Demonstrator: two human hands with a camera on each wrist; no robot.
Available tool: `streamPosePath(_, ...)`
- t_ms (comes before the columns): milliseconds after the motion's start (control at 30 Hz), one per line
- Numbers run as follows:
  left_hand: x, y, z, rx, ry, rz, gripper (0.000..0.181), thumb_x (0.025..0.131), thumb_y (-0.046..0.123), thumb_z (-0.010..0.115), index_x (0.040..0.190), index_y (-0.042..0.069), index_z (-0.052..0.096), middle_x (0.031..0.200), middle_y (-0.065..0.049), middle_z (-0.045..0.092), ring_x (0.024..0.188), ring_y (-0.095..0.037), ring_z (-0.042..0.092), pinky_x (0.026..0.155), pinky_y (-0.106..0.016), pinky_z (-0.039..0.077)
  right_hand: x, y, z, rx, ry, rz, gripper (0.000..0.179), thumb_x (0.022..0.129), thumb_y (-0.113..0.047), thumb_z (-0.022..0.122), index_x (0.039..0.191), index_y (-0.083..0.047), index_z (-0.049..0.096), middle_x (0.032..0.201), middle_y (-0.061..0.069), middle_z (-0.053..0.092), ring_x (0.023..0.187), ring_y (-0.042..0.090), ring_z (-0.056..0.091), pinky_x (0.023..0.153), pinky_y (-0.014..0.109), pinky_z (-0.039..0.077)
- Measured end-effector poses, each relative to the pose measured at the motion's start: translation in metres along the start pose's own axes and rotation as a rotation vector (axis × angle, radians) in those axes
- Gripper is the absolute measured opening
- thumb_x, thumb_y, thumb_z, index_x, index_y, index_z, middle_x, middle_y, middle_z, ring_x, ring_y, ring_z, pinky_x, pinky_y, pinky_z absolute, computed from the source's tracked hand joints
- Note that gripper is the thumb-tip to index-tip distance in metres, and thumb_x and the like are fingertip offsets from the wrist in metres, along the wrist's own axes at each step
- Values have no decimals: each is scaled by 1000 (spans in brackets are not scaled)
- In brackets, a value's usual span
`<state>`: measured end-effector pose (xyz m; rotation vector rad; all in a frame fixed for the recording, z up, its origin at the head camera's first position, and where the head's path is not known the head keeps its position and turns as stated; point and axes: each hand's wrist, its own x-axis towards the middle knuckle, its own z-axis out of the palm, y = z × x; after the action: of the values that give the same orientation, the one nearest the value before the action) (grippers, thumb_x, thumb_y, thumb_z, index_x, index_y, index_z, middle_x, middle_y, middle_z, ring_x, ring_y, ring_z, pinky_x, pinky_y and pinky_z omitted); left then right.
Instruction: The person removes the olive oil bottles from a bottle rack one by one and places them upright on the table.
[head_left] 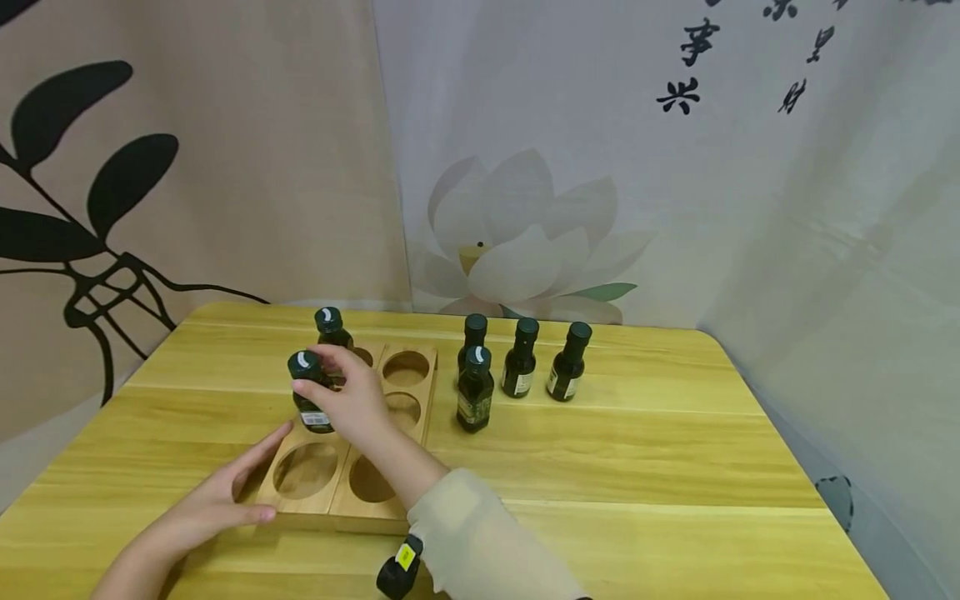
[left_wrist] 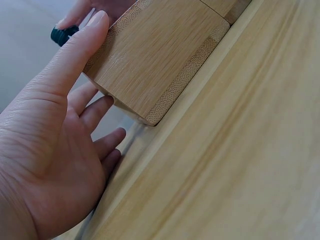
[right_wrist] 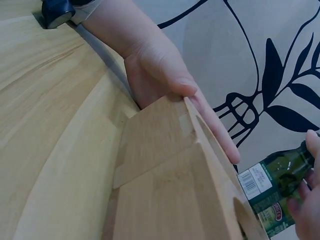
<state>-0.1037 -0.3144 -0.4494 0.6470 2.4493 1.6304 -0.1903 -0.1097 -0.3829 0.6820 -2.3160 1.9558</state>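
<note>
My right hand [head_left: 352, 400] pinches a dark green glass bottle [head_left: 303, 390] near its cap, over the left middle hole of a wooden rack [head_left: 300, 507] with two columns of round holes. The bottle's barcode label [right_wrist: 256, 181] shows in the right wrist view. My left hand [head_left: 217, 500] rests at the rack's front left corner, thumb against the front face and fairly straight fingers along the left side. In the left wrist view, that hand [left_wrist: 65, 125] has its thumb at the rack's edge [left_wrist: 150, 60]. Another bottle [head_left: 332, 329] stands upright at the rack's back left.
Several similar dark bottles stand right of the rack, the nearest bottle [head_left: 475, 396] in front of the others. Both front holes and the right column's holes hold no bottle. A black wrist device [head_left: 400, 568] sits by my right sleeve [head_left: 480, 533]. A printed curtain [head_left: 540, 150] hangs behind the table.
</note>
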Motion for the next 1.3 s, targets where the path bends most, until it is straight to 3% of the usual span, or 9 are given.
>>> streamPosePath(200,-1,1,0,-4,-3,-1,87,83,-2,66,154,17,19,157,11,19,132,11,17,110,-32,15,0,2,3,14,10,-36,37,88,-18,71,124,-15,62,101,-11,62,94,-1,56,79,17,48)
streamPosePath(333,-1,2,1,15,-1,10,88,83,-1,66,154,16,19,156,12,20,131,12,17,95,-6,21,0,1,3,13,24,-51,36,87,-17,72,121,-16,63,100,-11,62,92,0,56,77,17,48)
streamPosePath(400,-1,2,1,9,0,9,88,83,-1,67,154,17,19,156,12,20,131,12,17,104,-15,19,-1,1,2,10,31,-51,35,86,-16,72,120,-17,64,99,-11,62,92,-1,56,76,17,48)
streamPosePath(467,-1,2,1,-3,0,2,88,82,-1,67,154,17,20,156,12,20,131,12,17,112,-41,14,-1,0,2,11,36,-45,35,86,-15,73,119,-18,64,99,-11,62,91,-1,56,75,17,48)
streamPosePath(533,-1,2,1,-12,0,-3,88,82,-2,67,154,18,20,156,11,19,130,13,17,103,-67,9,-2,0,1,13,47,-41,35,85,-14,74,118,-17,65,97,-11,63,90,0,56,75,18,48)
streamPosePath(600,0,3,1,-18,0,-4,88,82,-2,67,154,18,20,157,10,19,130,13,17,89,-79,7,-2,-2,1,17,58,-38,34,84,-14,74,117,-17,65,96,-11,63,90,1,57,75,18,48)
streamPosePath(833,-1,3,0,21,2,-8,87,83,1,67,154,19,21,157,10,20,131,11,18,103,-64,12,1,-12,-5,25,75,-91,33,84,-12,75,115,-16,65,93,-9,62,86,2,57,72,18,49)
streamPosePath(1033,0,2,1,5,5,-4,88,82,1,68,154,16,20,155,15,21,129,14,18,89,-79,9,5,-24,-12,17,87,-178,33,84,-9,74,115,-12,65,91,-4,62,84,0,56,73,17,50)
streamPosePath(1300,-1,0,1,2,9,-7,86,83,3,68,154,18,22,156,11,21,128,14,18,88,-80,9,6,-42,-27,18,83,-213,32,85,-11,74,115,-11,65,90,-2,62,80,4,56,70,17,50)
